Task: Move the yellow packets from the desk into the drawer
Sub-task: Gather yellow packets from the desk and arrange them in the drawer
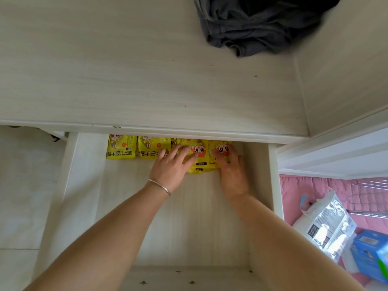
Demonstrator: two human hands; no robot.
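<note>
1. Neither grip is clamped on anything: your left hand (171,164) and right hand (231,166) lie with fingers straight, pressing flat on the glossy yellow printed packets (197,156).
2. Judging by the row, you are tidying it. Keep your palms flat and slide the packets back, edges level.
3. The pale wooden pull-out drawer (88,185) holds a row of yellow packets at its back, partly under the table (147,80) edge.
4. No packets show on the table; a crumpled dark grey cloth (252,28) lies there.
</note>
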